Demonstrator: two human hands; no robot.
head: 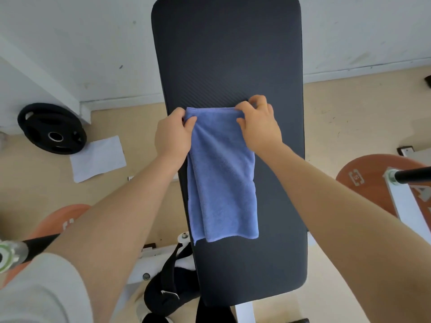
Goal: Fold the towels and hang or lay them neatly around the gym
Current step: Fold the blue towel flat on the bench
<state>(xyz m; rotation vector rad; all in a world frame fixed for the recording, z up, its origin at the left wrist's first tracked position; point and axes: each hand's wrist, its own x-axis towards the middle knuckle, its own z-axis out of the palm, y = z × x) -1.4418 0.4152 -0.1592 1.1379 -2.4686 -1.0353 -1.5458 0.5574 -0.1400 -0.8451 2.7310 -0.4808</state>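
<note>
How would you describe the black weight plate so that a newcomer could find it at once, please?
Start at the long dark bench pad in the middle and look to its left, where the white wall meets the tan floor. The black weight plate lies there beside a sheet of white paper. Unlike the orange plates on the barbell, it is black, loose, with grip cut-outs.

Both arms stretched forward, left hand and right hand pinching with curled fingers, hands near each other

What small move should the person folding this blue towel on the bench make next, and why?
Probably fold the far edge toward the near one: both the left hand and right hand pinch the far corners of the blue towel, which lies long and narrow on the bench.
</note>
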